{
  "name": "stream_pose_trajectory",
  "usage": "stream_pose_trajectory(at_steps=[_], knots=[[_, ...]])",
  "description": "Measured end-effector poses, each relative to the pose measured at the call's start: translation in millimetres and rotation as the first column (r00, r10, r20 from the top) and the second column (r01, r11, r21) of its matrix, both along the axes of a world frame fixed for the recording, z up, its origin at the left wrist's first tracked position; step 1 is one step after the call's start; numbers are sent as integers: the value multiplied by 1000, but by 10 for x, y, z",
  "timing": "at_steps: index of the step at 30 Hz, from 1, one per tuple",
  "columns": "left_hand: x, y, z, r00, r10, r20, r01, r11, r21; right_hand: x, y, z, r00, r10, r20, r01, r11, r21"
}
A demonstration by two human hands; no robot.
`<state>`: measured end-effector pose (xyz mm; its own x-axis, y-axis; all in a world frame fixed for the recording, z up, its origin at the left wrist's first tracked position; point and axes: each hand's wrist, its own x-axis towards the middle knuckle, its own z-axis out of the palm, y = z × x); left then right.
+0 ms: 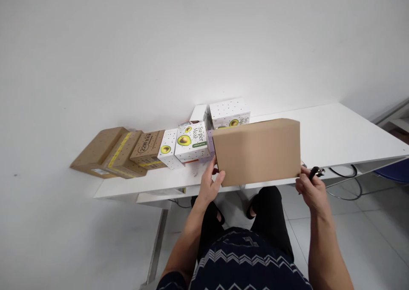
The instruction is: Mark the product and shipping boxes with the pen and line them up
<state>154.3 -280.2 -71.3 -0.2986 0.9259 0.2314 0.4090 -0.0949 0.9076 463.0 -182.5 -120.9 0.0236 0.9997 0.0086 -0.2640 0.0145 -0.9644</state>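
Observation:
A plain brown cardboard box [258, 153] is tilted up in front of me, over the near edge of the white table. My left hand [211, 181] grips its lower left corner, thumb on the near face and fingers partly hidden behind. At the lower right corner is my right hand [312, 188], closed around a small black-handled tool [316, 173] with a shiny metal end; its exact kind is unclear. The fingertips of that hand are at the box's edge. Just left of the box stands a white carton printed with avocados [191, 142].
More cartons line the table's left part: a narrow white carton [168, 148], a printed brown box [148, 147], a brown box with yellow tape [124, 153] and a larger brown box [99, 151]. Behind stands another white carton [230, 109]. The white table [332, 132] meets the wall; black cables [354, 192] hang at right.

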Motion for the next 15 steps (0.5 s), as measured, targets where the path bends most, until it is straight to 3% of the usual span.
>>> stream_pose_trajectory(at_steps=[4, 11, 15], knots=[[23, 6, 172, 999, 38, -32, -38, 999, -7, -3, -10, 86, 999, -22, 24, 21, 999, 38], [84, 49, 222, 1000, -1, -9, 2, 999, 43, -57, -31, 175, 990, -138, -32, 140, 985, 96], [89, 60, 238, 1000, -3, 12, 3, 999, 39, -52, -60, 260, 991, -117, -70, 122, 990, 72]])
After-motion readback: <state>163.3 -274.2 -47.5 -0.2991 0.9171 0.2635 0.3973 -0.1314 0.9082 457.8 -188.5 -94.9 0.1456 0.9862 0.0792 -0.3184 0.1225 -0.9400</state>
